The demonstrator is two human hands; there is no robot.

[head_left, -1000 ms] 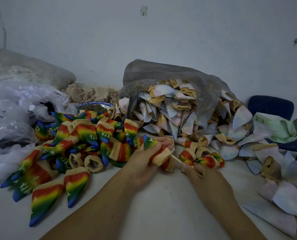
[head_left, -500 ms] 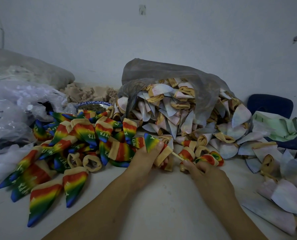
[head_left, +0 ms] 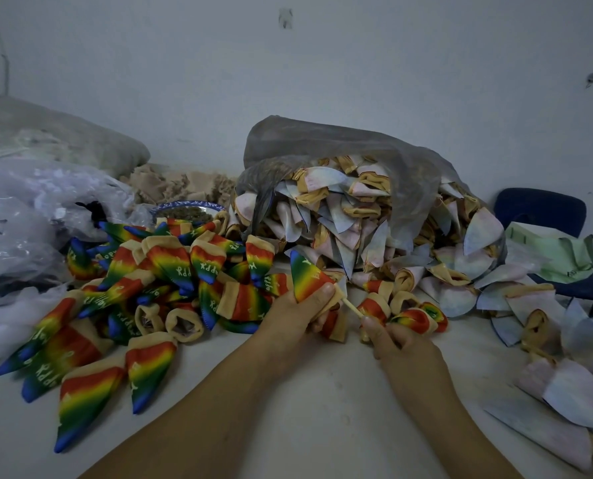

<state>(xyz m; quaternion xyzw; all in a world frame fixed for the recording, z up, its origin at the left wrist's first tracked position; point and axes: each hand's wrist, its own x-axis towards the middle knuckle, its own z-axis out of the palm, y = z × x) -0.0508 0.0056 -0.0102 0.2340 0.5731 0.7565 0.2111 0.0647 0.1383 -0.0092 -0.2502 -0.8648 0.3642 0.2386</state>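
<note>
While the rainbow cone (head_left: 308,276) points tip up-left, just above the table (head_left: 322,409), gripped at its cuff by your left hand (head_left: 296,314), the stick (head_left: 352,308) meets it from lower right, pinched in your right hand (head_left: 403,345). Push along that 1 line.

A white table (head_left: 305,402) carries everything. At its back stands a grey bag (head_left: 340,146), spilling pale cones (head_left: 459,299) to its front and right. Left of the bag lies a heap of rainbow cones (head_left: 170,267). Behind that heap are a blue-rimmed bowl (head_left: 188,206) and what look like beige fabric scraps (head_left: 170,183). Far left of the bag is crumpled clear plastic (head_left: 29,216).
</note>
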